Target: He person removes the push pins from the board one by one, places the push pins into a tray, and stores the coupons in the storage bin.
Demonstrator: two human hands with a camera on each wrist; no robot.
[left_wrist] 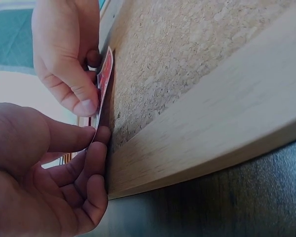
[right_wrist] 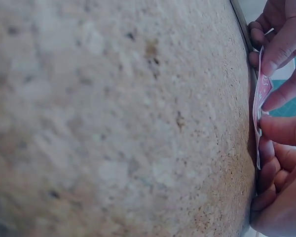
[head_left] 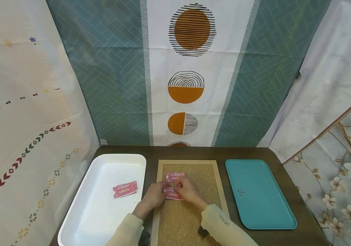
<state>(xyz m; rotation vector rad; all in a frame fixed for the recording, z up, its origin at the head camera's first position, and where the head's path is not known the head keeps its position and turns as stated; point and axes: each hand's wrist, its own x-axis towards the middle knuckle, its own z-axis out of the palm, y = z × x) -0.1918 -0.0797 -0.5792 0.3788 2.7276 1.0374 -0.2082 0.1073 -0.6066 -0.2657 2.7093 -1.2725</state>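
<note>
Over the corkboard [head_left: 191,222], a pink-red paper coupon [head_left: 171,195] is held between two hands, its edge slightly raised in the wrist views. At its left edge, the left hand [head_left: 154,194] pinches the coupon between thumb and fingers. From the other side the right hand [head_left: 190,191] pinches it, thumb on the printed face and curled fingers behind. Just above lies a second pink-red coupon [head_left: 174,176] on the cork, partly covered by the fingers. Seen from the left wrist, the coupon [left_wrist: 106,74] stands nearly edge-on.
Left of the board stands a white tray [head_left: 101,212] with overlapping pink-red coupons [head_left: 125,190] in it. A teal tray [head_left: 267,201] at the right bears several small shiny pieces [head_left: 240,192]. The board's wooden frame [head_left: 222,186] rises at its edges on the dark table [head_left: 194,152].
</note>
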